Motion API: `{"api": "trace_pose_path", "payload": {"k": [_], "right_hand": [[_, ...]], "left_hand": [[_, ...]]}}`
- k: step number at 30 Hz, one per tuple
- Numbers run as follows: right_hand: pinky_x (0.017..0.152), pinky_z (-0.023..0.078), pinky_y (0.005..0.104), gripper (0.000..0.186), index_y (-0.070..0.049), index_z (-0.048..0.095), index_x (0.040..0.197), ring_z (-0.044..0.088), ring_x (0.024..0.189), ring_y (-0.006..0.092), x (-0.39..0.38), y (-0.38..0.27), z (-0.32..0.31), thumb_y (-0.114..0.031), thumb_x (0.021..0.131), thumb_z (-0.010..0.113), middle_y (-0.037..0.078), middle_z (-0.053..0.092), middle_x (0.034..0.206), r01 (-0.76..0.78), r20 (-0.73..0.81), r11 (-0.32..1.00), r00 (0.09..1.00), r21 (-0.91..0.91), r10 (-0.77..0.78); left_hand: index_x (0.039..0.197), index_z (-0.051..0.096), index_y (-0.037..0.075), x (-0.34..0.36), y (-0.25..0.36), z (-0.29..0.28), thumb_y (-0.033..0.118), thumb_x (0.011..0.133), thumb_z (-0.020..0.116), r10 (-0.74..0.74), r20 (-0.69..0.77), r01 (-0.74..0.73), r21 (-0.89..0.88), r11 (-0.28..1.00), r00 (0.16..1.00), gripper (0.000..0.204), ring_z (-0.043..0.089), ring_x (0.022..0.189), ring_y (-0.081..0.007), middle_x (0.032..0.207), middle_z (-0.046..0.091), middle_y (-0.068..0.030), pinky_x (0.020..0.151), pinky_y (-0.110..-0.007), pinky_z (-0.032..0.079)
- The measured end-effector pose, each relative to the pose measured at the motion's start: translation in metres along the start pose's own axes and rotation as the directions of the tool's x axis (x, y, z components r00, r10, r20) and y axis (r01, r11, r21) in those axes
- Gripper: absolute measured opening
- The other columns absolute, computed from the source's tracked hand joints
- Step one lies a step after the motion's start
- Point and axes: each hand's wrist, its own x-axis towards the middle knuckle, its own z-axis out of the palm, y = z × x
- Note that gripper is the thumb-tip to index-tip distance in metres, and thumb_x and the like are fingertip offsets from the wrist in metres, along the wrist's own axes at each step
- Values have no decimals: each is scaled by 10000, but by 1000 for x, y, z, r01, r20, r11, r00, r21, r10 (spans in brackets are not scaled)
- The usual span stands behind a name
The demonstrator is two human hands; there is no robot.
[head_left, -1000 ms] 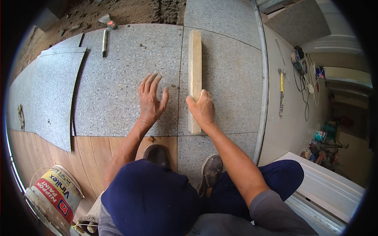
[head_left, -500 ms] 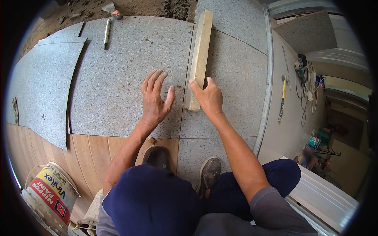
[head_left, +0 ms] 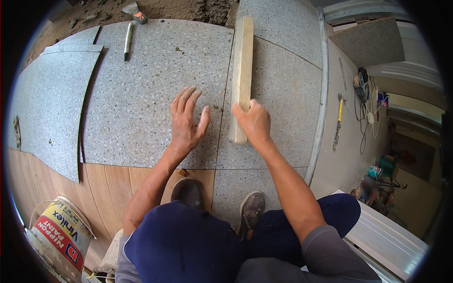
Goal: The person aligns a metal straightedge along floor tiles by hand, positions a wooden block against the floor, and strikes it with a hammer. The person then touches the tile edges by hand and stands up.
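The right hand (head_left: pixel 256 125), palm hidden, grasps a wooden bar (head_left: pixel 243 70) pointing lengthwise away near the left edge of a tile (head_left: pixel 289 108); the left hand (head_left: pixel 184 126) is spread.

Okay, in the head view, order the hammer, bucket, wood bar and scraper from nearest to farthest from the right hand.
1. Wood bar: in the right hand.
2. Hammer: off to the right.
3. Scraper: upper left.
4. Bucket: lower left.
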Motion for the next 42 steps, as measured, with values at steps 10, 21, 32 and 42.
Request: {"api": "trace_pose_path", "payload": {"k": [10, 21, 32, 42], "right_hand": [[712, 549, 487, 523, 86, 651, 850, 684, 777, 446, 58, -15, -10, -436, 821, 617, 318, 662, 794, 16, -56, 1000, 998, 12, -15], [779, 547, 472, 594, 74, 671, 943, 692, 841, 437, 103, -20, -19, -508, 831, 627, 295, 687, 883, 11, -94, 994, 995, -106, -21], [775, 553, 480, 474, 107, 672, 848, 689, 822, 446, 60, 7, -11, -358, 808, 593, 335, 669, 863, -38, -115, 998, 993, -45, 33], [666, 574, 432, 525, 126, 681, 894, 710, 694, 359, 97, 40, -47, -384, 771, 670, 288, 686, 791, -25, 61, 1000, 998, 2, 25]], "left_hand": [[1273, 542, 5, 3, 1, -5, 123, 861, 648, -13, -12, 12, -10, 1000, 1000, 441, 426, 1312, -375, 1336, 510, -190, 1090, -483, 328], [1286, 544, 15, -3, 6, -1, 123, 884, 641, -34, 30, 35, -17, 999, 999, 428, 427, 1317, -371, 1356, 511, -180, 1108, -485, 314], [1286, 544, 15, -5, -2, -1, 121, 859, 660, -25, 46, 25, -5, 1000, 999, 456, 427, 1316, -374, 1346, 514, -182, 1100, -487, 313], [1288, 541, 20, 3, 5, -9, 120, 858, 665, 64, 109, -72, 68, 995, 992, 458, 439, 1304, -374, 1340, 518, -185, 1090, -489, 323]]}}
